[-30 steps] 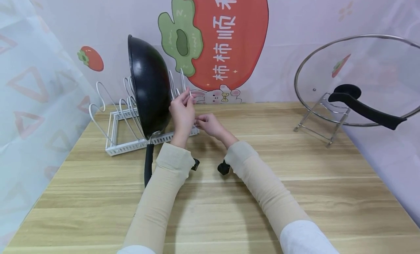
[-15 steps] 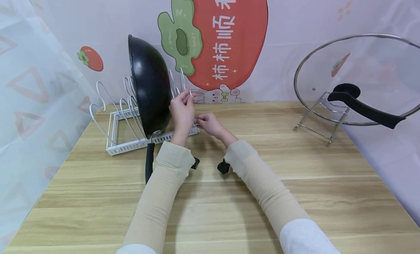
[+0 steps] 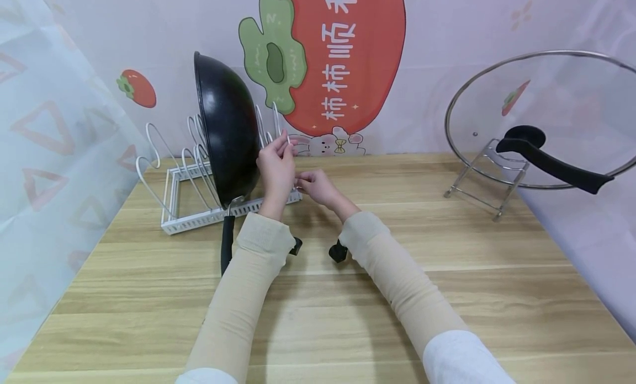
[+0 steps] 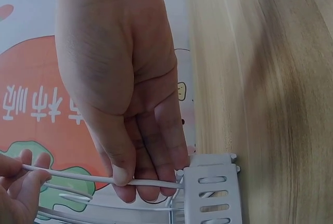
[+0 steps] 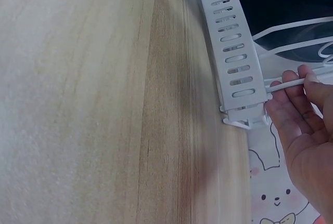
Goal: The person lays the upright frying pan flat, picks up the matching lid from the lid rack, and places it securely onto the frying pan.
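Note:
A white pot rack [image 3: 194, 225] stands at the back left of the table, with several looped wire dividers. My left hand [image 3: 277, 169] pinches the upper part of the rightmost wire divider [image 4: 83, 176], its fingertips also showing at the lower left of the left wrist view. Lower down, close to the slotted base, my right hand [image 3: 320, 188] pinches the same wire; thumb and fingers meet on it in the right wrist view. A black wok [image 3: 226, 130] rests on its edge between dividers, left of my hands, its handle partly hidden behind my left sleeve.
At the right, a glass lid [image 3: 449, 111] with a black handle [image 3: 561, 166] leans upright on a metal wire stand [image 3: 477, 202]. A printed backdrop [image 3: 422, 130] hangs behind the wooden table [image 3: 318, 329]. Small black pieces sit under both cuffs.

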`<state>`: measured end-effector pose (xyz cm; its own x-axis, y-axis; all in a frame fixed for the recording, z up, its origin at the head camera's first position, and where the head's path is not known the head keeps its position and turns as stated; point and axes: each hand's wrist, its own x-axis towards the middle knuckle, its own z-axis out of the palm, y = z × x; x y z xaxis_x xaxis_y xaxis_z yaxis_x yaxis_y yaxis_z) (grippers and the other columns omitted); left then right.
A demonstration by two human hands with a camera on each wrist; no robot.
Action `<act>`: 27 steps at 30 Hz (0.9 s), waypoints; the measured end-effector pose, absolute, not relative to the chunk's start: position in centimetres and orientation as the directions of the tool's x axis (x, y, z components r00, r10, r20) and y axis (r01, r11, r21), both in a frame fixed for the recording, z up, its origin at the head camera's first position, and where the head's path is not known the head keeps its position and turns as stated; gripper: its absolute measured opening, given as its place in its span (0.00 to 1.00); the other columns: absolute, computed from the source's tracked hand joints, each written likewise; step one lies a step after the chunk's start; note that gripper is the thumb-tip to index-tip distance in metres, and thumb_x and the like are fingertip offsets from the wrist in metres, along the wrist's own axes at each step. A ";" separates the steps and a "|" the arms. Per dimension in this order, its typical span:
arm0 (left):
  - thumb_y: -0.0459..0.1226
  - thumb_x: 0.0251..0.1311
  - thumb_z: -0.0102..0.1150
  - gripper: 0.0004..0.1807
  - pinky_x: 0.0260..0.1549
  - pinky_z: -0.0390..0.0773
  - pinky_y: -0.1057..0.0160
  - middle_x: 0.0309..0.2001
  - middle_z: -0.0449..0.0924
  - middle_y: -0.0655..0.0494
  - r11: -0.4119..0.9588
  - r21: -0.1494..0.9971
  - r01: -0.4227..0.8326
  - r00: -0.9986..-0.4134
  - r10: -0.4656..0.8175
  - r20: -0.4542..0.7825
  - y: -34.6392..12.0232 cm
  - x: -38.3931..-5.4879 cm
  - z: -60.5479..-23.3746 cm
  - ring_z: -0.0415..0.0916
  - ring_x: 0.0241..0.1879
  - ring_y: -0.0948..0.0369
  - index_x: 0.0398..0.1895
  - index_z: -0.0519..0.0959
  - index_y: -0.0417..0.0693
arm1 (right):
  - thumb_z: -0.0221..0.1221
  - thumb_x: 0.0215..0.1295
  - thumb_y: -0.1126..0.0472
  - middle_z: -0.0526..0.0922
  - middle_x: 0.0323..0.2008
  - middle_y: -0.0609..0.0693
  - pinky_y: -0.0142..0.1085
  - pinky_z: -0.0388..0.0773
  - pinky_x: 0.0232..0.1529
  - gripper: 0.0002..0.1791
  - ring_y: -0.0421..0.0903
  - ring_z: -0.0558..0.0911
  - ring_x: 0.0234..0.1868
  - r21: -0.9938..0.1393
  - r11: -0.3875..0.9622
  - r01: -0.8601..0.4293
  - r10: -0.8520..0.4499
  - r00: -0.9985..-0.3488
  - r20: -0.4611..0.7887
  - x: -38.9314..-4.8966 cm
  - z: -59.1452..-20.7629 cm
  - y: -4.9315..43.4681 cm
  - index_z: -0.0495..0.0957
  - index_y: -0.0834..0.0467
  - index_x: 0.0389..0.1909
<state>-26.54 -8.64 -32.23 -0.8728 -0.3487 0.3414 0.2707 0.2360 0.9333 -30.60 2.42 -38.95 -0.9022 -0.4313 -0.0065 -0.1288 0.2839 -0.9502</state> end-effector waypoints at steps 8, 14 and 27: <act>0.29 0.73 0.57 0.21 0.49 0.83 0.62 0.50 0.87 0.46 0.235 0.936 0.262 -0.879 -0.343 0.332 -8.7 -26.5 -32.1 0.86 0.46 0.55 0.67 0.76 0.40 | 0.50 0.79 0.69 0.81 0.60 0.61 0.37 0.79 0.58 0.15 0.53 0.81 0.61 -0.946 0.296 -0.131 -0.404 -0.915 0.000 -30.1 -38.7 2.2 0.82 0.70 0.56; 0.29 0.74 0.56 0.21 0.51 0.81 0.63 0.51 0.86 0.46 0.211 0.944 0.254 -0.888 -0.335 0.314 -8.7 -26.3 -32.1 0.85 0.49 0.52 0.68 0.75 0.41 | 0.52 0.79 0.68 0.83 0.58 0.61 0.37 0.79 0.57 0.15 0.52 0.82 0.60 -0.938 0.318 -0.138 -0.378 -0.926 0.008 -29.8 -38.6 2.0 0.82 0.68 0.57; 0.30 0.73 0.57 0.23 0.58 0.78 0.60 0.53 0.85 0.43 0.149 0.962 0.229 -0.906 -0.328 0.267 -8.6 -26.1 -31.9 0.80 0.59 0.57 0.69 0.74 0.42 | 0.51 0.81 0.63 0.84 0.56 0.58 0.43 0.76 0.62 0.17 0.51 0.81 0.60 -0.911 0.374 -0.174 -0.393 -0.919 0.015 -29.4 -38.4 2.2 0.80 0.63 0.61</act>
<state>-26.07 -8.57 -31.94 -0.9064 -0.3276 0.2667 0.2293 0.1486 0.9619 -29.36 2.19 -38.40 -0.9193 -0.3932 0.0146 -0.1744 0.3739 -0.9109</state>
